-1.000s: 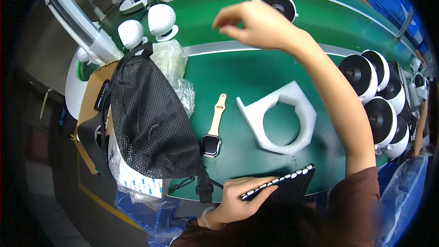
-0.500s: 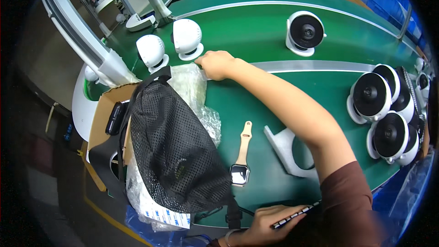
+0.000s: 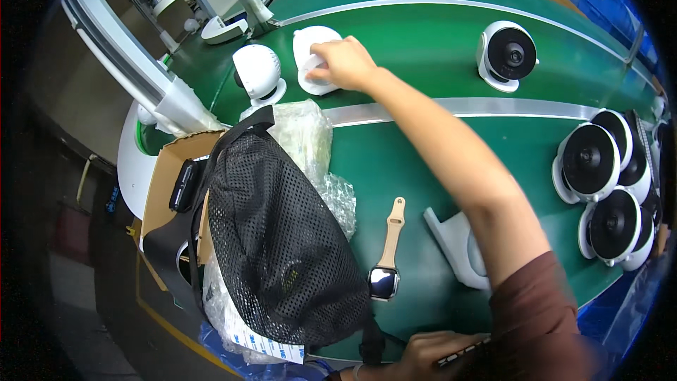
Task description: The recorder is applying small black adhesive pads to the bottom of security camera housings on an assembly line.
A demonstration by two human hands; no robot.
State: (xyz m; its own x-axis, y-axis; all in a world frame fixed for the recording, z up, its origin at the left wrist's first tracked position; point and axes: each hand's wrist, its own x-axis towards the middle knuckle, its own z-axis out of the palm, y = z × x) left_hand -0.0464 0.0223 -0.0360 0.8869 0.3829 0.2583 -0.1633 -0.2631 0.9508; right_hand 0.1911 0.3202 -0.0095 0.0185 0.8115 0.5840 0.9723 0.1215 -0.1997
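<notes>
At the far left of the green bench, my right hand [image 3: 344, 63] is closed on a white round-headed camera [image 3: 308, 41], its fingers about the base. A second white camera [image 3: 258, 72] stands just left of it, its back rounded and vented. My left hand [image 3: 429, 351], low at the bench's near edge, is closed around a thin black item with white markings [image 3: 462, 354]; its kind cannot be made out, as my sleeve covers part of it. A smartwatch with a beige strap [image 3: 384, 282] and a pale grey curved bracket [image 3: 455, 247] lie between the two hands.
A black mesh bag [image 3: 282, 240] lies over an open cardboard box [image 3: 156, 190] and bubble wrap [image 3: 338, 201] at left. One black-faced camera [image 3: 510, 56] stands at far right; several more [image 3: 589, 159] cluster nearer. A metal strip [image 3: 486, 107] crosses the bench.
My right hand has moved up from beside the bubble wrap and taken hold of the white camera, which is now turned. My left hand has sunk lower, and the whole view has shifted slightly.
</notes>
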